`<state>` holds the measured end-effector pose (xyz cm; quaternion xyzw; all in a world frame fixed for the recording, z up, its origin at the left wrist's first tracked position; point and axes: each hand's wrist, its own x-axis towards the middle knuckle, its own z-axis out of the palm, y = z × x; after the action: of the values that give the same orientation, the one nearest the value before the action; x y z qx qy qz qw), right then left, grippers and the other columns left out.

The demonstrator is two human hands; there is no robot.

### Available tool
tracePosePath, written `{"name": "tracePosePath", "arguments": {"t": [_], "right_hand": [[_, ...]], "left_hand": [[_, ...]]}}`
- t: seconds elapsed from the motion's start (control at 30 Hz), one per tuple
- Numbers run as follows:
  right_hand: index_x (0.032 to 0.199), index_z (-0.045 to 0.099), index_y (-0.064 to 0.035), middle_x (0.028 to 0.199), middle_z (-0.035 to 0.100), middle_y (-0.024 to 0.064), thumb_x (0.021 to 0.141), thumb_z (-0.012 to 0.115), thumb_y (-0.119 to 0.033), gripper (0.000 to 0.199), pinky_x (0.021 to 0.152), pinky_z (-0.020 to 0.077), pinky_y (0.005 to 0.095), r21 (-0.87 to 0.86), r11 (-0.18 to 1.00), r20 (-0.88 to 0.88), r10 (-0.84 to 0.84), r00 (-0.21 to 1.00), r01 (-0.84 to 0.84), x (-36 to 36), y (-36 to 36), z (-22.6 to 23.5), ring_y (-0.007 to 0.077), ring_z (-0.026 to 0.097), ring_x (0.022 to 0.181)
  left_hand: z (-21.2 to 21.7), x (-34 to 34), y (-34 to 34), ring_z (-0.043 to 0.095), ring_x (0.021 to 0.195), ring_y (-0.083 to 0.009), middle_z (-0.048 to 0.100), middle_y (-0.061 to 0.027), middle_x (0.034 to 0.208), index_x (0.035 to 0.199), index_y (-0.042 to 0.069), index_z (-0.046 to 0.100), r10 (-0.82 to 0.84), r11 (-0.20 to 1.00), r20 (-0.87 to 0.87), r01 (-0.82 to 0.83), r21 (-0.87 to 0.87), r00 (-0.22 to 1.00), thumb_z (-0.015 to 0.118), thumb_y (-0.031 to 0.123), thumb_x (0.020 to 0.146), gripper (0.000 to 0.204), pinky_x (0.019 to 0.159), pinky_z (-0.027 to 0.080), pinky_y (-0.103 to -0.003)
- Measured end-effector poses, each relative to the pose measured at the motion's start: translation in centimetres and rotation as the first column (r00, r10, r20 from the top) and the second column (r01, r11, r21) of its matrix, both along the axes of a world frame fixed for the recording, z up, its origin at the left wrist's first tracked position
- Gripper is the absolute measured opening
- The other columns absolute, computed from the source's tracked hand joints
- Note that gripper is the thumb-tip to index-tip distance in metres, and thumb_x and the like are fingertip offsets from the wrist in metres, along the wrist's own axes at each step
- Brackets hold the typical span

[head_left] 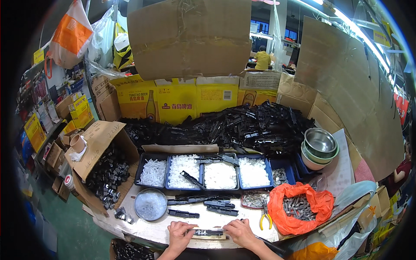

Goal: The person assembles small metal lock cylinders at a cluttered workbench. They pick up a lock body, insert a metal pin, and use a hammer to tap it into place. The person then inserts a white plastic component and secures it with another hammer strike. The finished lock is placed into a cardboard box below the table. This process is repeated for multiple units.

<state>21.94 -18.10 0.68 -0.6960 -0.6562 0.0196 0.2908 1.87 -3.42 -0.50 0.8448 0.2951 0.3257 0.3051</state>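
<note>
You have the long black plastic part [207,232] lying crosswise near the front edge of the bench [159,230], with your left hand [179,236] at its left end and your right hand [241,233] at its right. The step in hand looks like fitting or seating small pieces: a few white bits [200,232] show along the left half of the part, and a tan strip [212,238] runs along its near side. The next move, as far as you can judge, calls for keeping the part level and steady at both ends while the bits are checked or pressed home. The part lies between your hands, right by the fingertips on each side, its middle uncovered. On the left, your grip has thumb and fingers bent in at the end; on the right, the fingers angle inward over the other end. At this size you cannot tell whether either grip is pinching the part or merely resting against it. Just beyond, a similar black part [183,214] lies apart from your hands, while the yellow-handled pliers [265,220] sit on your right, also untouched.
</note>
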Motion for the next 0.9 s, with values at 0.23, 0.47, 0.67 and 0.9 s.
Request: {"name": "tracePosePath", "arguments": {"t": [0.23,0.47,0.67,0.9], "right_hand": [[0.093,0.062,-0.0115,0.086,0.058,-0.0003,0.071,0.062,-0.006,0.023,0.068,0.0282,0.0345,0.002,0.999,0.027,-0.041,0.999,0.041,0.3,-0.5,0.6,0.0156,0.053,0.082],[0.091,0.059,-0.0108,0.084,0.055,0.0032,0.067,0.056,-0.002,0.026,0.069,0.0317,0.0373,-0.002,1.0,0.042,-0.025,0.999,0.026,0.0,0.0,0.4,0.0207,0.052,0.082],[0.09,0.059,-0.0063,0.083,0.055,0.0042,0.069,0.063,0.001,0.022,0.07,0.0311,0.0333,-0.032,0.998,-0.024,-0.05,0.998,0.049,-1.1,-0.4,2.1,0.0204,0.05,0.079],[0.092,0.058,-0.0081,0.083,0.054,0.0034,0.071,0.063,-0.001,0.022,0.073,0.0311,0.0355,-0.051,0.998,-0.019,-0.025,1.0,0.024,-1.2,0.5,1.9,0.0209,0.05,0.08]], "left_hand": [[0.5,0.0,-0.5,0.046,0.082,-0.018,0.057,0.0009,0.077,0.083,0.016,0.07,-0.008,1.0,-0.013,0.008,0.005,1.0,0.07,0.011,0.065,0.019,0.075,0.03,-0.033],[-0.1,-0.4,0.2,0.048,0.084,-0.0237,0.058,-0.0037,0.085,0.091,0.014,0.066,-0.01,0.996,-0.028,0.012,0.088,1.0,0.067,0.011,0.067,0.025,0.075,0.032,-0.037],[-0.2,-1.0,-0.8,0.045,0.091,-0.0202,0.056,-0.0013,0.09,0.082,0.008,0.064,0.009,1.0,0.009,-0.01,0.011,1.0,0.069,0.009,0.067,0.016,0.077,0.028,-0.034],[-0.1,0.3,-0.9,0.043,0.095,-0.0198,0.055,-0.0006,0.092,0.086,0.01,0.065,-0.024,1.0,0.026,0.024,0.017,0.999,0.071,0.012,0.065,0.022,0.078,0.027,-0.035]]}}
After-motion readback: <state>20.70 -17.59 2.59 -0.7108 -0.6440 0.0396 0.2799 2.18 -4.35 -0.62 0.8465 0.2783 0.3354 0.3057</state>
